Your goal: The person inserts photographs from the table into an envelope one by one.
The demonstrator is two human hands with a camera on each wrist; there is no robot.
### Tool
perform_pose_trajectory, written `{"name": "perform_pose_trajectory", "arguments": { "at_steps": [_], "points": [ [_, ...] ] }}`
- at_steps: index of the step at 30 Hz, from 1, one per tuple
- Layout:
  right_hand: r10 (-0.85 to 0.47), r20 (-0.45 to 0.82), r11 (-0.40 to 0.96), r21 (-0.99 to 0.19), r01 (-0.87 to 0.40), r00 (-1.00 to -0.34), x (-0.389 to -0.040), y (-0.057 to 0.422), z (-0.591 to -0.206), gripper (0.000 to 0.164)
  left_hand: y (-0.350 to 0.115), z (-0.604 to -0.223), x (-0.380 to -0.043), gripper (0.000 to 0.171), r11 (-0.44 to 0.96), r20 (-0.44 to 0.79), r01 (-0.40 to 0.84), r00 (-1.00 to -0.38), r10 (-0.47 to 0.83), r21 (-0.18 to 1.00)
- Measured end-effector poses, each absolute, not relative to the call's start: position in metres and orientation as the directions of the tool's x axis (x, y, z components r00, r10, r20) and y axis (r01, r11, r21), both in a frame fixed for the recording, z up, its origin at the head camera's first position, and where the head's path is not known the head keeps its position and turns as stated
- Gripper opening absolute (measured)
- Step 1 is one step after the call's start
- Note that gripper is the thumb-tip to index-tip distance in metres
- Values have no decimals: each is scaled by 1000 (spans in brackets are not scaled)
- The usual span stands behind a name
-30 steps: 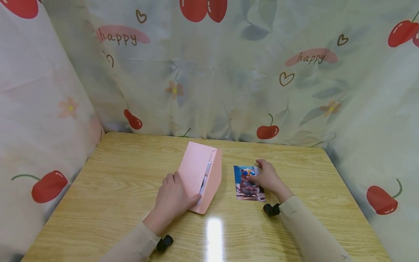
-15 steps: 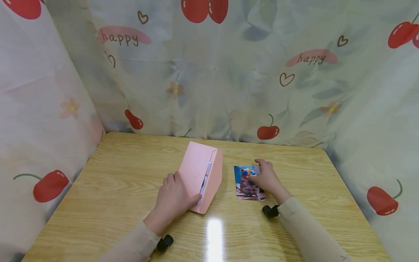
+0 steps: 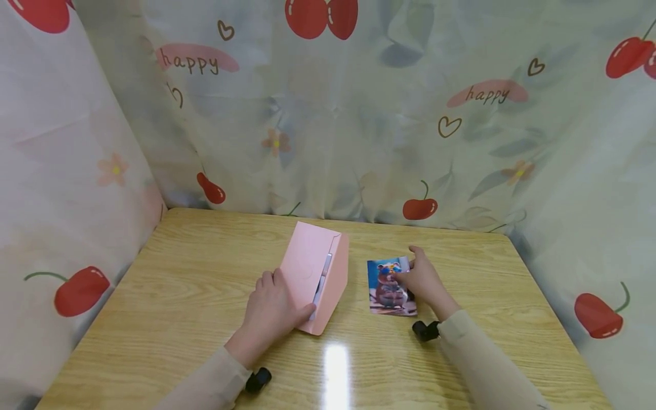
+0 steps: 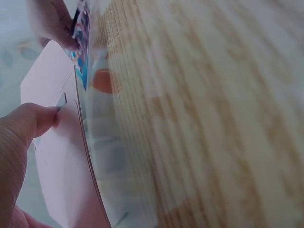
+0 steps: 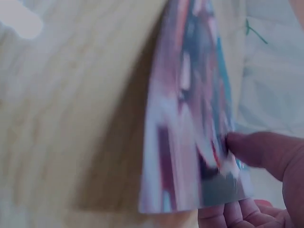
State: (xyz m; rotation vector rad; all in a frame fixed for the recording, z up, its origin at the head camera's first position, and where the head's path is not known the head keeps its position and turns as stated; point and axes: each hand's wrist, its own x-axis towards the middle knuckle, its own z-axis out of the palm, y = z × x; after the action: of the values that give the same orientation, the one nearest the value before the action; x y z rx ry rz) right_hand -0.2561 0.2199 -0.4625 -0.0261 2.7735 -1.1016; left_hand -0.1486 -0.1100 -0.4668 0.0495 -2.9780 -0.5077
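Note:
A pink paper envelope (image 3: pixel 307 250) lies mid-table with its flap (image 3: pixel 334 287) unfolded to the right. In its slot a strip of something pale and dark shows. My left hand (image 3: pixel 269 310) grips the envelope's near left part, thumb bent over the slot edge. To the right is a glossy picture card (image 3: pixel 381 293) of a brown cartoon animal in blue and orange goggles. My right hand (image 3: pixel 429 285) pinches the card's right edge. In the right wrist view its thumb presses on the printed face (image 5: pixel 180 118), the other fingers behind; that edge is raised off the table.
The wood-grain table (image 3: pixel 195 267) has a bright light reflection (image 3: pixel 336 370) at its front middle. Printed curtains (image 3: pixel 328 114) with cherries and "happy" lettering close in the back and both sides. A small black camera (image 3: pixel 258 380) sits at my left wrist, another black camera (image 3: pixel 425 330) at my right.
My right hand has moved slightly to the right, and the card's right edge has lifted and curved up in its fingers. The left hand and envelope stay in place.

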Motion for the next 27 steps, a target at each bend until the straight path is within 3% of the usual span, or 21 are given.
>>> {"name": "perform_pose_trajectory", "arguments": {
  "at_steps": [11,21,27],
  "points": [
    [-54,-88,649,-760,31,-995,-248,219,-429,39,-109,-467,-148,103,943,95,-28,-994,-62,331],
    [28,20,348,-938,-9,-999,-240,209,-398,42,-109,-469,-148,103,947,107,-22,-993,-59,319],
    [108,59,206,-978,-36,-992,-238,202,-392,38,-109,-470,-148,103,951,118,-15,-992,-53,308]
  ]
}}
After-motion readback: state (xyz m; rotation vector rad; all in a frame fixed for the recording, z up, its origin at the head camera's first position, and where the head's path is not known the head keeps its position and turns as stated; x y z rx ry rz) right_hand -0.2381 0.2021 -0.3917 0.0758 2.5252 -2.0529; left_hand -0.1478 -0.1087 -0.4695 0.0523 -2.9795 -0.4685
